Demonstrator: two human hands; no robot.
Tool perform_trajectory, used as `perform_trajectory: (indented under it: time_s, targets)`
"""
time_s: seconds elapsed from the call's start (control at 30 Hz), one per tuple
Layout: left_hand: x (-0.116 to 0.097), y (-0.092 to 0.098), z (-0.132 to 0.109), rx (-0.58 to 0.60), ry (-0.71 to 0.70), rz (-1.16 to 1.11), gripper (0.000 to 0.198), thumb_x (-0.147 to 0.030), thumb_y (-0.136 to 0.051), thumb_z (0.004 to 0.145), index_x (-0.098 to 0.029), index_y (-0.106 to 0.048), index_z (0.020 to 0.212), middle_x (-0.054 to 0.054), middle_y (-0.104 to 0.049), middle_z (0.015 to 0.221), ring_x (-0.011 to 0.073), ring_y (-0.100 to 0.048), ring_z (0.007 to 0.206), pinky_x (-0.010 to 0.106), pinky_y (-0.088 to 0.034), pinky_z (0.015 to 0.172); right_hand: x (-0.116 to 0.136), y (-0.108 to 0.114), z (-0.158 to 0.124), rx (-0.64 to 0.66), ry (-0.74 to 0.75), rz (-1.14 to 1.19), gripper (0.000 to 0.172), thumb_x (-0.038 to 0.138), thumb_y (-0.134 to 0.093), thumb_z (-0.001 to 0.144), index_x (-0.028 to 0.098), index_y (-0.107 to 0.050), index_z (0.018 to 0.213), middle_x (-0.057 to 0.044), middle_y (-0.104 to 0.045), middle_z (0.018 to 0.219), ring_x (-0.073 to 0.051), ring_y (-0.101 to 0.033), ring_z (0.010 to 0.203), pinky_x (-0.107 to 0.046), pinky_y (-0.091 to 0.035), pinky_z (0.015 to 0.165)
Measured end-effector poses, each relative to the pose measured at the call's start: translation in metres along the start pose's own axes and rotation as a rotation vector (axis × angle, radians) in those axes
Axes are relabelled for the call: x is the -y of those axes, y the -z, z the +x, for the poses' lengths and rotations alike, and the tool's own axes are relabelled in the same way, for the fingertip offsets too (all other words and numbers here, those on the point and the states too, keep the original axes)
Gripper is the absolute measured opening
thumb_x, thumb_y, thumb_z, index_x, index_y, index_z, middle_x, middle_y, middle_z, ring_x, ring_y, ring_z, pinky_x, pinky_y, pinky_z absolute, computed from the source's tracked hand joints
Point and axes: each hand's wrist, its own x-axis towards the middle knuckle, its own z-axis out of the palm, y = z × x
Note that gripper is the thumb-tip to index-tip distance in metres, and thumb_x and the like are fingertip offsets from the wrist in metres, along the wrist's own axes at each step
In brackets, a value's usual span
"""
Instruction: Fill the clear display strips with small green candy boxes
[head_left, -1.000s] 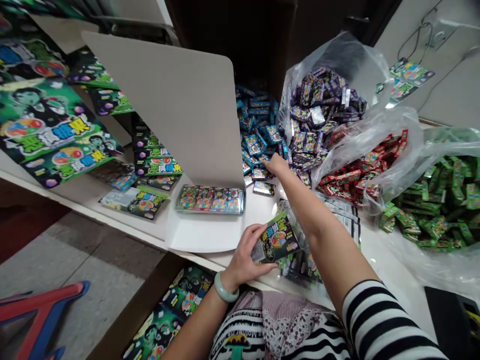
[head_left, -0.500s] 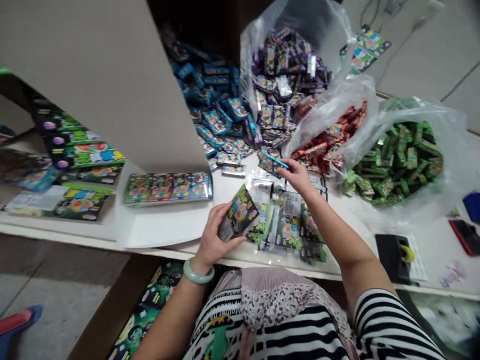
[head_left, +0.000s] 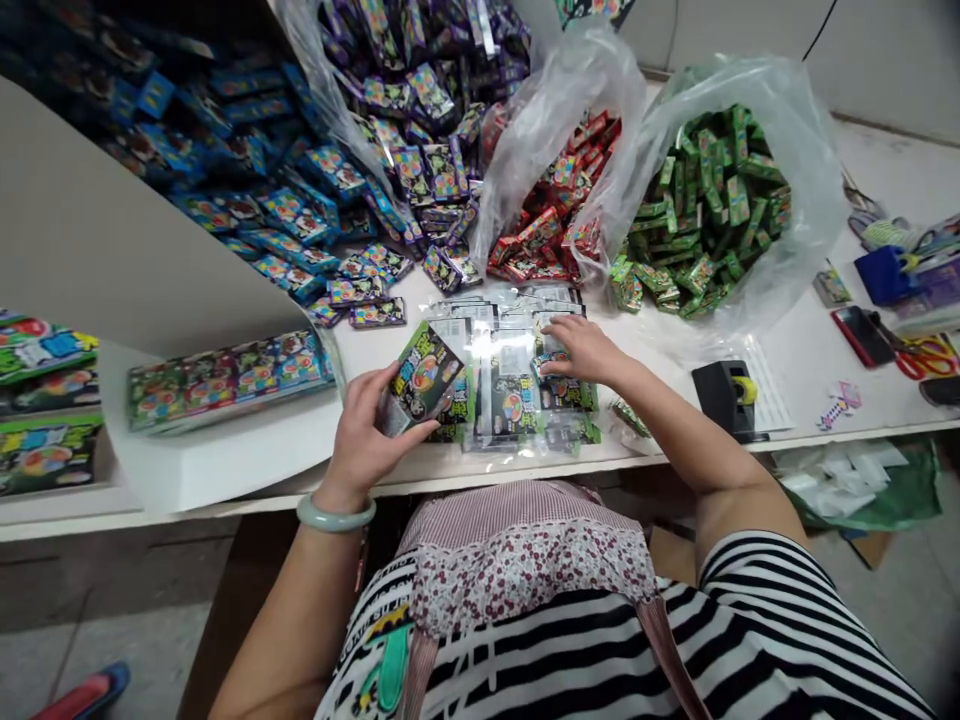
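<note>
My left hand [head_left: 365, 432] is closed round a small green and black printed pouch [head_left: 422, 377], held tilted just above the table's front edge. My right hand [head_left: 581, 349] rests, fingers curled, on a stack of clear-backed printed pouches [head_left: 504, 372] lying flat in front of me; a small blue packet shows under its fingertips. Loose blue packets [head_left: 289, 230] lie spread behind the stack.
Open plastic bags hold purple packets [head_left: 420, 110], red packets [head_left: 551, 215] and green packets [head_left: 705, 210]. A bent white card [head_left: 105, 260] stands at left with a filled row of packets [head_left: 225, 378] at its foot. A black tape dispenser [head_left: 724, 395], phone [head_left: 862, 335] and scissors [head_left: 926, 355] lie at right.
My right hand has drawn back from the blue packets pile and come down onto the pouch stack. The left hand kept its pouch. The view has swung right and down.
</note>
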Motion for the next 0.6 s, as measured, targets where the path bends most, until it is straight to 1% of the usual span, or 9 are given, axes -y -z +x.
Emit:
perform_trajectory:
  time_s: [0.03, 0.1, 0.17, 0.23, 0.33, 0.43, 0.5, 0.6]
  targets:
    - [-0.002, -0.002, 0.0, 0.023, -0.01, 0.013, 0.081, -0.059, -0.078, 0.073, -0.026, -0.051, 0.142, 0.012, -0.056, 0.126, 0.0323, -0.058, 0.119, 0.053, -0.049, 0.107, 0.002, -0.001, -0.005, 0.007, -0.057, -0.023, 0.068, 0.048, -0.078, 0.078, 0.013, -0.058, 0.133, -0.022, -0.051, 0.146, -0.039, -0.046, 0.135, -0.054, -0.039, 0.109]
    - [-0.004, -0.007, 0.001, 0.061, -0.037, 0.044, 0.082, -0.06, -0.077, 0.073, -0.026, -0.049, 0.143, 0.012, -0.055, 0.126, 0.0311, -0.058, 0.118, 0.051, -0.049, 0.105, 0.01, -0.007, -0.018, -0.037, -0.185, -0.048, 0.072, 0.058, -0.074, 0.078, 0.011, -0.059, 0.13, -0.024, -0.051, 0.143, -0.041, -0.048, 0.131, -0.055, -0.042, 0.105]
    - [-0.007, -0.014, 0.003, 0.089, -0.068, 0.072, 0.083, -0.06, -0.075, 0.074, -0.026, -0.048, 0.144, 0.011, -0.055, 0.125, 0.0303, -0.058, 0.117, 0.05, -0.049, 0.105, 0.022, -0.018, -0.03, -0.096, -0.282, -0.046, 0.067, 0.062, -0.067, 0.082, 0.009, -0.061, 0.124, -0.025, -0.054, 0.136, -0.041, -0.052, 0.124, -0.054, -0.044, 0.1]
    - [-0.009, -0.021, 0.006, 0.117, -0.098, 0.083, 0.083, -0.062, -0.074, 0.075, -0.025, -0.047, 0.145, 0.01, -0.054, 0.124, 0.0297, -0.057, 0.118, 0.05, -0.049, 0.106, 0.035, -0.033, -0.038, -0.133, -0.337, -0.011, 0.062, 0.061, -0.065, 0.084, 0.01, -0.062, 0.12, -0.025, -0.054, 0.136, -0.04, -0.053, 0.121, -0.053, -0.046, 0.098]
    - [-0.011, -0.028, 0.013, 0.17, -0.128, 0.089, 0.082, -0.063, -0.073, 0.075, -0.026, -0.047, 0.144, 0.01, -0.053, 0.124, 0.0293, -0.056, 0.118, 0.049, -0.048, 0.106, 0.047, -0.054, -0.039, -0.197, -0.375, 0.075, 0.057, 0.052, -0.069, 0.083, 0.014, -0.061, 0.124, -0.024, -0.048, 0.143, -0.039, -0.049, 0.127, -0.051, -0.044, 0.1]
    - [-0.011, -0.028, 0.016, 0.194, -0.136, 0.109, 0.082, -0.061, -0.074, 0.075, -0.026, -0.047, 0.144, 0.009, -0.053, 0.124, 0.0295, -0.055, 0.118, 0.05, -0.048, 0.107, 0.049, -0.065, -0.036, -0.245, -0.378, 0.145, 0.048, 0.042, -0.069, 0.084, 0.018, -0.06, 0.126, -0.021, -0.045, 0.146, -0.036, -0.047, 0.13, -0.049, -0.041, 0.104]
    - [-0.01, -0.025, 0.016, 0.19, -0.132, 0.118, 0.082, -0.06, -0.075, 0.075, -0.026, -0.047, 0.145, 0.01, -0.054, 0.125, 0.0298, -0.055, 0.118, 0.051, -0.048, 0.107, 0.049, -0.065, -0.034, -0.262, -0.371, 0.172, 0.047, 0.046, -0.068, 0.084, 0.02, -0.062, 0.123, -0.02, -0.044, 0.146, -0.036, -0.044, 0.133, -0.049, -0.039, 0.106]
    - [-0.009, -0.024, 0.011, 0.188, -0.112, 0.121, 0.083, -0.06, -0.074, 0.075, -0.026, -0.045, 0.146, 0.01, -0.053, 0.126, 0.0299, -0.055, 0.12, 0.05, -0.047, 0.107, 0.052, -0.065, -0.028, -0.277, -0.378, 0.178, 0.054, 0.06, -0.069, 0.08, 0.019, -0.064, 0.116, -0.02, -0.047, 0.142, -0.039, -0.043, 0.132, -0.052, -0.039, 0.106]
